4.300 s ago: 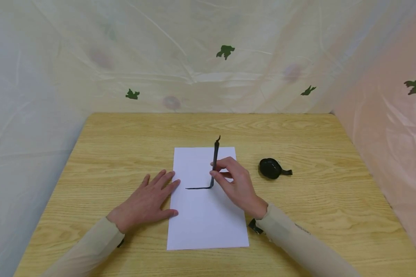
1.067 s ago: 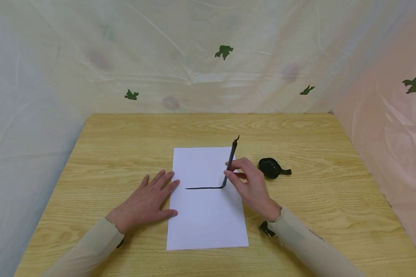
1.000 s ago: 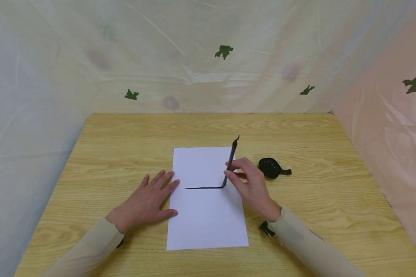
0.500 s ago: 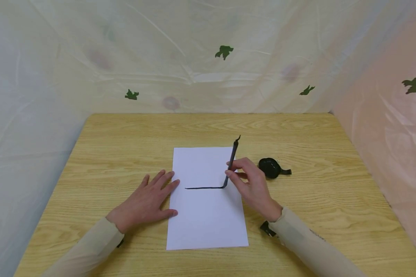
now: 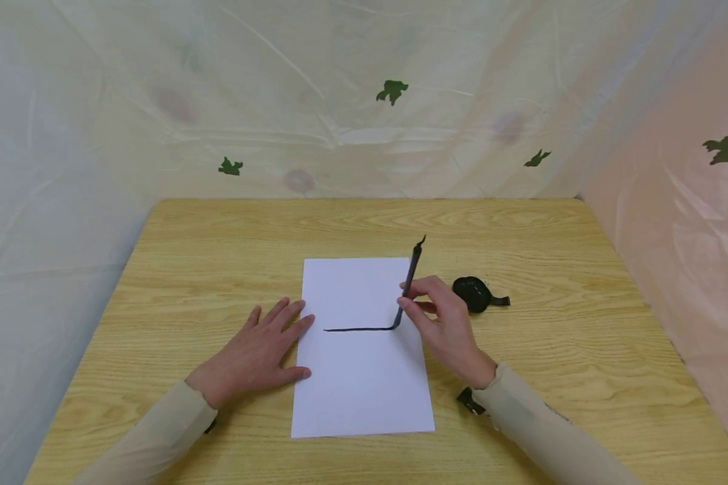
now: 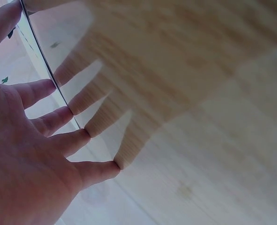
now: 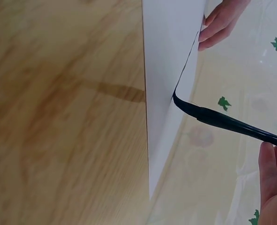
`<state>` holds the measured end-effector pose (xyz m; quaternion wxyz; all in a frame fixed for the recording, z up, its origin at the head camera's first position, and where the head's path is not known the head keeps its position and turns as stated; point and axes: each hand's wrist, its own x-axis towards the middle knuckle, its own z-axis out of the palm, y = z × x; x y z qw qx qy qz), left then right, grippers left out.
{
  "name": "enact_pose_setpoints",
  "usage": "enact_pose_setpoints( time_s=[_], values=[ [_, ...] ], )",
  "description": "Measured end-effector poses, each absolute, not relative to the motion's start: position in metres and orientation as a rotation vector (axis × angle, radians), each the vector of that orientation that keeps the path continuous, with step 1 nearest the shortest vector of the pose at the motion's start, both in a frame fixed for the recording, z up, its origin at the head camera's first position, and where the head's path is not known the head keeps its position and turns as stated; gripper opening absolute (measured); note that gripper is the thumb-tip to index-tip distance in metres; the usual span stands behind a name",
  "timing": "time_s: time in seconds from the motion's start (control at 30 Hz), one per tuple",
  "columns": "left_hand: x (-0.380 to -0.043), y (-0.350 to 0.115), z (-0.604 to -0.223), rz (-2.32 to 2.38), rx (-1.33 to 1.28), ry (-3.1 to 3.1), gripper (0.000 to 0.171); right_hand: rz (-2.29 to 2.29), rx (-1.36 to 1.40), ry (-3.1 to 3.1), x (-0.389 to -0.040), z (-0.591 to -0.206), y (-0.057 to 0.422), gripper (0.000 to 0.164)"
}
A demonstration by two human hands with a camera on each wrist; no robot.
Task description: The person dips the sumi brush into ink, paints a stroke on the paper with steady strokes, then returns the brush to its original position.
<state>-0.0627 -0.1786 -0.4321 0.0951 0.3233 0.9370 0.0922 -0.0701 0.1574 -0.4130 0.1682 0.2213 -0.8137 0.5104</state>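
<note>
A sheet of white paper (image 5: 364, 391) lies on the table. My left hand (image 5: 256, 357) rests flat at its left edge, fingers spread; in the left wrist view the fingertips (image 6: 98, 172) touch the glossy tabletop. My right hand (image 5: 445, 330) pinches a black calligraphy brush (image 5: 411, 269) between thumb and fingers, its shaft leaning slightly right. In the right wrist view the bristles of the brush (image 7: 187, 107) bend against the paper. A thin black line (image 5: 358, 329) runs across the sheet and meets the brush tip.
To the right of the paper sits a round black ink dish (image 5: 472, 294) with a short handle-like piece. The wood-grain table (image 5: 558, 242) is enclosed by pale plastic sheeting (image 5: 315, 101) with green leaf-shaped patches.
My right hand has moved the brush rightward across the paper, slowly in the last second, and the black line has grown longer. My left hand has stayed in place.
</note>
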Motion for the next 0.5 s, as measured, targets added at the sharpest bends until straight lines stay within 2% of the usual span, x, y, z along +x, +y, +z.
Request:
enact_pose_setpoints(
  time_s=[0.5],
  values=[
    [-0.0626, -0.1784, -0.4317, 0.29, 0.931, 2.755, 0.087, 1.436, 0.632, -2.314, -0.0698, -0.4132, 0.1607, 0.022]
  ],
)
